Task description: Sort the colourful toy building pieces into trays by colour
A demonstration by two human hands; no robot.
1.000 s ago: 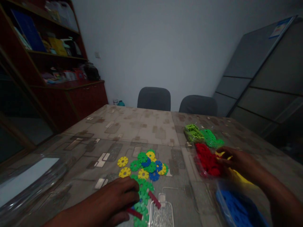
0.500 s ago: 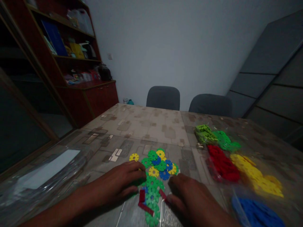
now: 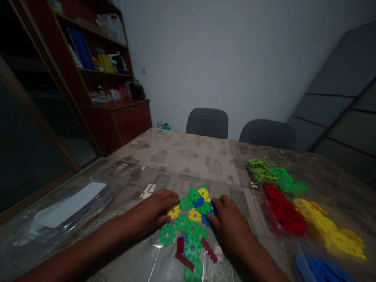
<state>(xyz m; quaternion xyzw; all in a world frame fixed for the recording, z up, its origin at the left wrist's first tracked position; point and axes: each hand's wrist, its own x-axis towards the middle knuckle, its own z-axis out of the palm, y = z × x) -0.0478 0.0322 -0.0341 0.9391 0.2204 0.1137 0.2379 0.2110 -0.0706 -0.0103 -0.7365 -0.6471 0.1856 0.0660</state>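
Observation:
A flat cluster of green, yellow and blue toothed discs [image 3: 192, 227] lies on the patterned table [image 3: 190, 156] in front of me, with dark red bars [image 3: 209, 250] at its near end. My left hand [image 3: 149, 213] rests at the cluster's left edge, finger and thumb closed round a yellow disc [image 3: 174, 211]. My right hand [image 3: 232, 225] sits at the right edge, fingers bent together against a blue disc [image 3: 209, 214].
Clear bags of lime [image 3: 258, 170], green [image 3: 286, 182], red [image 3: 283, 213], yellow [image 3: 329, 229] and blue [image 3: 320, 270] pieces lie at the right. A clear pouch with a white sheet [image 3: 70, 205] lies at the left. Two grey chairs [image 3: 207, 122] stand beyond the table, a dark wooden shelf cabinet [image 3: 117, 117] at the left.
My right hand came from the bags at the right to the cluster's right edge. My left hand shifted up to the yellow disc. The view moved forward and left.

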